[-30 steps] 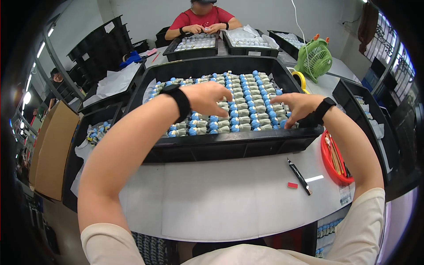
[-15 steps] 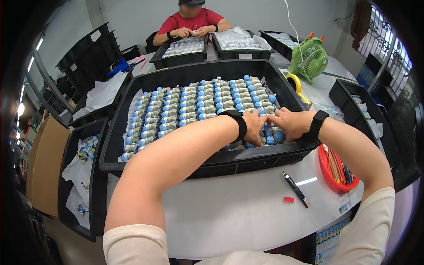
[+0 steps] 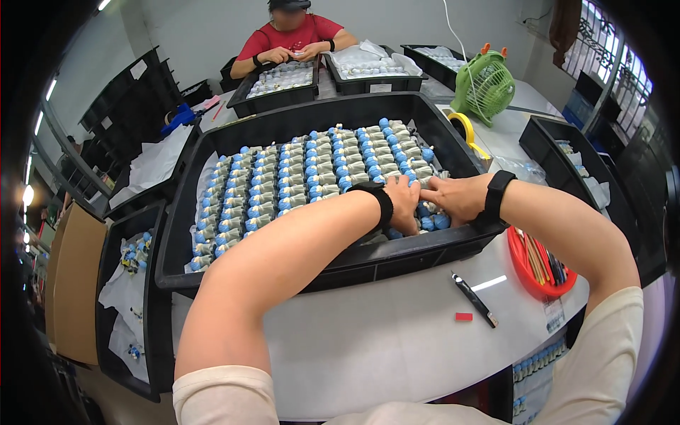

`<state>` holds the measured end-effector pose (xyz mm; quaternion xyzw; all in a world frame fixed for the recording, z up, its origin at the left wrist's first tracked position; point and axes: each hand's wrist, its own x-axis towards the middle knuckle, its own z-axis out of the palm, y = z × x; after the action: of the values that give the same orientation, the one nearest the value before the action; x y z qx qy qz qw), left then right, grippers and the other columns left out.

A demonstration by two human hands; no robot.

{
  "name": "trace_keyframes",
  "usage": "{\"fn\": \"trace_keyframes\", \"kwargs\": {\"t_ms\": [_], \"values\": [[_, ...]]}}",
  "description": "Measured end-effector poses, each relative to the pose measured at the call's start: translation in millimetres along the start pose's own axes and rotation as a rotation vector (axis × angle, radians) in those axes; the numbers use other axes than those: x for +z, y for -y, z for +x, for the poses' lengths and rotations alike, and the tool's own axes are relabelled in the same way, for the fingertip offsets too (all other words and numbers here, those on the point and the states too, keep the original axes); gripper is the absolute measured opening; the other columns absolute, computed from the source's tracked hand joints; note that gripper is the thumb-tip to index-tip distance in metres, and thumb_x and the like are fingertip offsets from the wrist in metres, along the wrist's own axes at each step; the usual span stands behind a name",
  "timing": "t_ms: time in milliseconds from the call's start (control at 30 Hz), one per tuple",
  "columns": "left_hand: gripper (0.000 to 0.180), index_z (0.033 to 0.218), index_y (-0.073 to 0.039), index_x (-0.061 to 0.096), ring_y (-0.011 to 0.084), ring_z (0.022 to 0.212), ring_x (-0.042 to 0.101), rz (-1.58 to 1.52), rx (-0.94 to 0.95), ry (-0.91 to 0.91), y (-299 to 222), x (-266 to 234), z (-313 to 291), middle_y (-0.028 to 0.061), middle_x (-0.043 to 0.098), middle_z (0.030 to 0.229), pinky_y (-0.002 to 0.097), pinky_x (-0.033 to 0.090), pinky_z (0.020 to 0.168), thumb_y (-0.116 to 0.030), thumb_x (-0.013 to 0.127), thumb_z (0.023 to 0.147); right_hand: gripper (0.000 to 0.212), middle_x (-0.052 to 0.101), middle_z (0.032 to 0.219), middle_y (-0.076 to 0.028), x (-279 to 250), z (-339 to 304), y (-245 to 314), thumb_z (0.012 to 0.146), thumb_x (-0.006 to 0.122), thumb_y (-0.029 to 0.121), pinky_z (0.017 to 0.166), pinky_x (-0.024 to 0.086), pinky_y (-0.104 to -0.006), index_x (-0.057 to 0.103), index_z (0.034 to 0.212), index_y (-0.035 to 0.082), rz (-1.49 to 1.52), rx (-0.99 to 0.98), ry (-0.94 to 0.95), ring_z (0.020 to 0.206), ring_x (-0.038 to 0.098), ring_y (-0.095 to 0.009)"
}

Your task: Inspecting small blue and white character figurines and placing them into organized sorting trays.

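A large black tray (image 3: 312, 267) in front of me holds many small figurines (image 3: 287, 173) with blue round heads and grey-green bodies, packed in rows. At its front right corner my left hand (image 3: 402, 203) reaches down among them, fingers bent and pressed together around a figurine. Close beside it my right hand (image 3: 459, 199) is also closed on a figurine, its thumb pointing toward the left hand. Blue heads (image 3: 433, 222) show just under the right fingers. The fingertips of both hands are partly hidden.
A black craft knife (image 3: 474, 300) and a red block (image 3: 463, 316) lie on the white table before the tray. At right stand a red basket (image 3: 549, 292) of pens and a green fan (image 3: 485, 86). A person (image 3: 290, 35) works opposite. Smaller black bins (image 3: 152, 312) flank me.
The whole view has shifted slightly. Both hands remain at the tray's front right corner, with small changes in finger position. The craft knife and red block lie unmoved.
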<state>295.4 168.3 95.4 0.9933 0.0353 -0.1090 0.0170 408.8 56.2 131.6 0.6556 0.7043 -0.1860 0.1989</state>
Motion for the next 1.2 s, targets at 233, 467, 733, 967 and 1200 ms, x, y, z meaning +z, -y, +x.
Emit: {"fn": "trace_keyframes", "kwargs": {"t_ms": [233, 467, 733, 967, 1200], "values": [[0.086, 0.120, -0.006, 0.041, 0.0293, 0.120, 0.032, -0.024, -0.058, 0.074, -2.7, 1.6, 4.6, 0.0158, 0.039, 0.121, 0.0513, 0.033, 0.088, -0.052, 0.069, 0.053, 0.084, 0.038, 0.111, -0.021, 1.9, 6.1, 1.3, 0.062, 0.073, 0.023, 0.085, 0.043, -0.0377, 0.024, 0.128, 0.006, -0.045, 0.011, 0.045, 0.101, 0.049, -0.036], [0.085, 0.121, -0.006, 0.039, 0.0326, 0.120, 0.031, -0.013, -0.099, 0.019, -3.4, 13.8, 10.2, 0.0166, 0.036, 0.123, 0.0530, 0.030, 0.091, -0.049, 0.069, 0.053, 0.086, 0.037, 0.112, -0.021, 5.5, 7.6, 1.4, 0.061, 0.074, 0.022, 0.086, 0.043, -0.0380, 0.024, 0.128, 0.006, -0.039, 0.054, 0.041, 0.102, 0.048, -0.037], [0.081, 0.120, -0.005, 0.040, 0.0345, 0.120, 0.031, -0.005, -0.105, 0.088, -5.4, 10.3, 14.2, 0.0183, 0.036, 0.124, 0.0543, 0.030, 0.093, -0.047, 0.068, 0.056, 0.082, 0.039, 0.109, -0.022, 8.5, 11.5, -3.8, 0.058, 0.075, 0.015, 0.085, 0.042, -0.0379, 0.027, 0.124, 0.006, -0.056, -0.016, 0.018, 0.098, 0.050, -0.036], [0.080, 0.119, -0.002, 0.041, 0.0350, 0.117, 0.035, -0.086, -0.082, -0.007, -1.7, 9.4, 12.8, 0.0184, 0.039, 0.121, 0.0540, 0.031, 0.092, -0.046, 0.067, 0.057, 0.070, 0.046, 0.103, -0.018, -8.2, -7.5, -2.1, 0.056, 0.076, 0.014, 0.082, 0.042, -0.0389, 0.040, 0.115, 0.009, 0.094, -0.007, -0.051, 0.093, 0.052, -0.035], [0.076, 0.124, -0.015, 0.045, 0.0374, 0.116, 0.035, -0.003, -0.102, 0.146, -6.7, 7.2, 20.7, 0.0184, 0.035, 0.124, 0.0500, 0.033, 0.094, -0.049, 0.065, 0.059, 0.064, 0.048, 0.101, -0.016, -3.3, -3.7, 1.5, 0.055, 0.077, 0.013, 0.080, 0.043, -0.0380, 0.050, 0.113, 0.010, -0.016, -0.029, -0.086, 0.092, 0.053, -0.034]]}}
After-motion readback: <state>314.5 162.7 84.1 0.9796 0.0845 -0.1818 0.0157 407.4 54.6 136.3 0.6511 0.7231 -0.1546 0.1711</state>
